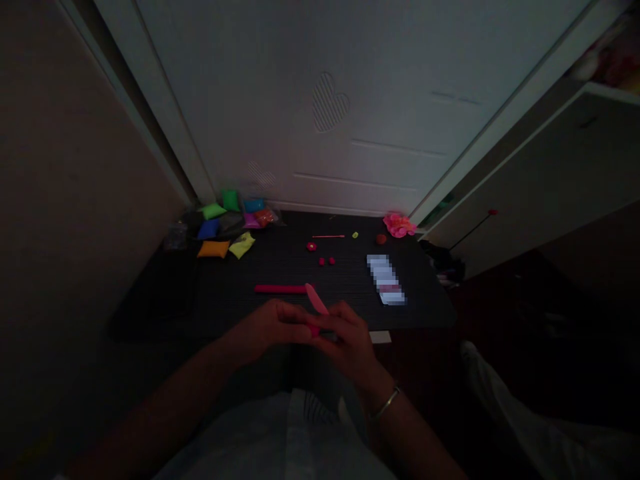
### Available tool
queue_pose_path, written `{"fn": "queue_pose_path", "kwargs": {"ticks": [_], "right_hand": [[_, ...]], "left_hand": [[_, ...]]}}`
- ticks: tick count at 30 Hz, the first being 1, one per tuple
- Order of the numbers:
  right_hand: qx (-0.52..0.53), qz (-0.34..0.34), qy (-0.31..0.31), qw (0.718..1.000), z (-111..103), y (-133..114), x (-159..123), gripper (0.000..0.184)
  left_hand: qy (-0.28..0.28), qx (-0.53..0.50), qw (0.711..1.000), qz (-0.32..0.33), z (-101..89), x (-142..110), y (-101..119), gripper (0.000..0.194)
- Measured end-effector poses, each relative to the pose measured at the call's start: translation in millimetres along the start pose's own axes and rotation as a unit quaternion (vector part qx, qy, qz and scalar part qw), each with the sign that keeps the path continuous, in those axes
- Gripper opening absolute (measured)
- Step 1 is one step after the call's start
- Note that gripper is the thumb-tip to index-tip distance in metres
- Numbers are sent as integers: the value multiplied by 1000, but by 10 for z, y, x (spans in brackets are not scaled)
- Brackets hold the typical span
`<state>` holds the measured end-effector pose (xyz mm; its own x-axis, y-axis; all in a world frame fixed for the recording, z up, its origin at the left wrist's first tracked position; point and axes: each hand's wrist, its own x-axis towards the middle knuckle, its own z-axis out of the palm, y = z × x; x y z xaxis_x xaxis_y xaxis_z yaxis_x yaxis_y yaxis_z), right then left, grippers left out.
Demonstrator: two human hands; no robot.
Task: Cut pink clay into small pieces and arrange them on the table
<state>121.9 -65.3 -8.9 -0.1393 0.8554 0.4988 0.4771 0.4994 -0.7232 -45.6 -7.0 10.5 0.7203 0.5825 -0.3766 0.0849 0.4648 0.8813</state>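
Observation:
Above the table's near edge my two hands meet around a small pinkish-red lump [313, 330] that looks like modelling clay. My left hand [270, 328] has it pinched between thumb and fingers. In my right hand [351, 335] is a pink plastic knife [317, 300], its blade pointing up and to the left; the fingers hide its handle. The right fingertips are close to the lump, and whether they touch it I cannot tell. Just beyond the hands lies a red rod [280, 289]. Farther back are two small red balls [327, 261] and a red flower-like piece [311, 247] with a pale centre.
Colourful packets [214, 249] are heaped at the dark table's [225, 313] back left. A thin pink stick [329, 237], a yellow-green bit [355, 235], a reddish ball [381, 239] and a pink clump [399, 225] lie along the back. A bright phone-like screen [386, 280], blurred out, is at right.

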Motion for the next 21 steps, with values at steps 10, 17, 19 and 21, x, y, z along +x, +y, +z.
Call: {"fn": "queue_pose_path", "kwargs": {"ticks": [10,17,19,21], "right_hand": [[-17,16,7,1000,38,55,-30,22],[-62,82,51,993,82,293,-63,41],[-69,119,85,987,45,405,-66,39],[-84,147,109,980,6,523,-68,34]], "left_hand": [[0,-7,1000,-1,5,33,-21,21],[80,78,994,13,-97,200,17,22],[109,150,982,22,-259,374,101,27],[132,257,957,32,-455,612,195,31]]}}
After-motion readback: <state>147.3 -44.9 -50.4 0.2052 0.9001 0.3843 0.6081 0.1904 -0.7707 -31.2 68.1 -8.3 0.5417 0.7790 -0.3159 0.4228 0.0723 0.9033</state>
